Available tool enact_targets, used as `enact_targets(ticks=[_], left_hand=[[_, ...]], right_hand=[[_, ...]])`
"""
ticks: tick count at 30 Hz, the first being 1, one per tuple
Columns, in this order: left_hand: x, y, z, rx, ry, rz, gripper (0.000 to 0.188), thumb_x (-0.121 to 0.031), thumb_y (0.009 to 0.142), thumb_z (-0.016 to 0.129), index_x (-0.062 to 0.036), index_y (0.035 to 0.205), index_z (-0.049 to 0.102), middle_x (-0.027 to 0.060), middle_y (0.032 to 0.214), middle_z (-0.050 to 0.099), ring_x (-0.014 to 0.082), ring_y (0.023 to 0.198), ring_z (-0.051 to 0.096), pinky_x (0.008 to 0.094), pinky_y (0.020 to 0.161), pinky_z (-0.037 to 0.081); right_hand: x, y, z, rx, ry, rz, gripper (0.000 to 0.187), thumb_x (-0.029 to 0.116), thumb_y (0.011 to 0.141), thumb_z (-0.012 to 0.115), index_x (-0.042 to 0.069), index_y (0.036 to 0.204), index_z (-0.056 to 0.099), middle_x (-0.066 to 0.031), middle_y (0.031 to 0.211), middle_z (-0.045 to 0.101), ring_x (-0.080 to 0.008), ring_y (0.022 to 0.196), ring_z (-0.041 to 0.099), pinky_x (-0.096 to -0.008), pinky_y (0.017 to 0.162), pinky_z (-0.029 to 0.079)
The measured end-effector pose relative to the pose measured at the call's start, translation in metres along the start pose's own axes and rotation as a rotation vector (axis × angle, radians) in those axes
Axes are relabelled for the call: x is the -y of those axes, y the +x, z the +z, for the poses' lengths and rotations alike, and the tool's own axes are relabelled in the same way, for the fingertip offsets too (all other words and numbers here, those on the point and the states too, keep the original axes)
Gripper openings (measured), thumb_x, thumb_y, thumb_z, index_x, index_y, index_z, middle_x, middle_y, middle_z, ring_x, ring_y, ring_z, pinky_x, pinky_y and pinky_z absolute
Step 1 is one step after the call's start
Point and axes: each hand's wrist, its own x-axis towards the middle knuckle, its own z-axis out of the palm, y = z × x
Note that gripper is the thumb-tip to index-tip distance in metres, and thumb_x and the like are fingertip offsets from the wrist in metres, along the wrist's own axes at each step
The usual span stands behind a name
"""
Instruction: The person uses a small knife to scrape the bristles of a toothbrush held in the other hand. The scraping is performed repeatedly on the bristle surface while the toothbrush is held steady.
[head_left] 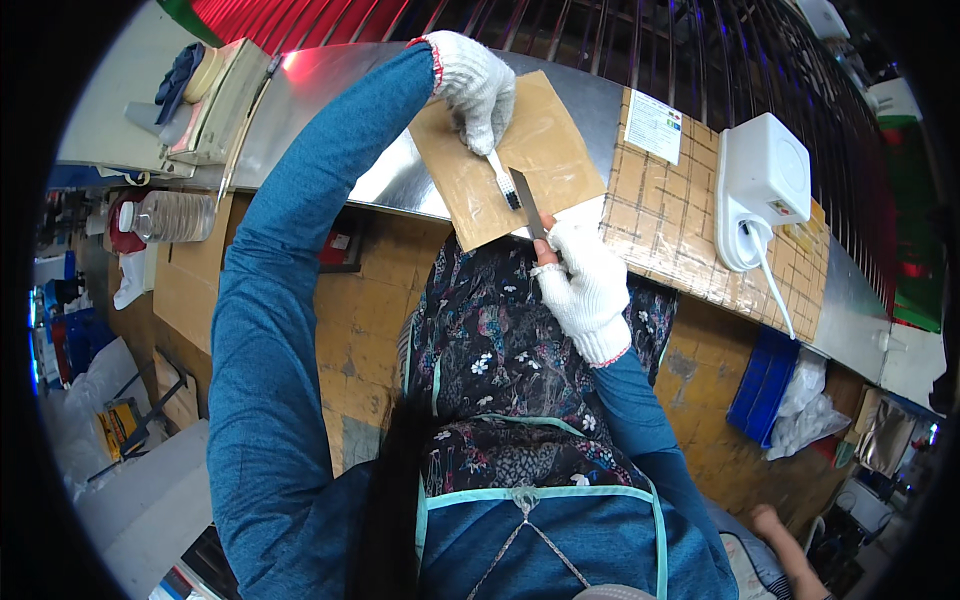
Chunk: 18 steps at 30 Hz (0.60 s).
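Note:
My left hand (482, 92), in a white knit glove, is closed on the handle of a toothbrush (501, 178). The toothbrush has a white neck and dark-tipped bristles, and its head points toward me; the rest of the handle is hidden in the glove. Lower right, my right hand (588, 290) wears a white glove with bare fingertips and grips a narrow grey blade like a knife (527, 203). The blade tip lies close beside the bristles; I cannot tell whether they touch. Beneath both is a brown, film-covered board (560, 125) on the metal worktop (380, 178).
A white device with a cable (766, 170) stands on a taped cardboard sheet (650, 225) to the right, near a printed card (654, 125). Metal rods (570, 40) line the far side. A plastic bottle (175, 217) sits at left. Another person's arm (785, 545) shows lower right.

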Motion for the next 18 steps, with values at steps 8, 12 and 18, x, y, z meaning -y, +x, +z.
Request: enact_targets(ticks=[8,12,18], left_hand=[[-0.0001,-0.0006,0.0004,-0.008,0.026,0.003,0.037,-0.018,0.068,0.091,-0.0043,0.100,0.077,0.0079,0.088,0.076,0.0167,0.078,0.071,0.0312,0.070,0.057],[0.0022,-0.0007,0.0032,-0.024,-0.026,0.029,0.036,-0.013,0.063,0.092,-0.0018,0.094,0.078,0.0089,0.084,0.076,0.0178,0.074,0.070,0.0323,0.068,0.055],[0.0006,-0.0032,0.0022,-0.034,0.072,0.030,0.037,-0.019,0.070,0.090,-0.0039,0.102,0.077,0.0080,0.090,0.076,0.0159,0.078,0.072,0.0301,0.072,0.059]], right_hand=[[0.0004,-0.0010,0.0020,0.011,-0.011,0.059,0.033,0.008,0.080,0.072,0.011,0.113,0.072,-0.0127,0.089,0.070,-0.0301,0.076,0.068,-0.0368,0.067,0.055],[-0.0004,-0.0009,0.0025,0.002,-0.015,0.060,0.032,0.008,0.079,0.072,0.011,0.111,0.073,-0.0130,0.087,0.070,-0.0294,0.074,0.069,-0.0359,0.066,0.055],[-0.0012,-0.0002,0.0026,-0.006,-0.013,0.052,0.033,0.006,0.078,0.073,0.012,0.110,0.073,-0.0128,0.088,0.070,-0.0289,0.073,0.069,-0.0357,0.066,0.055]])
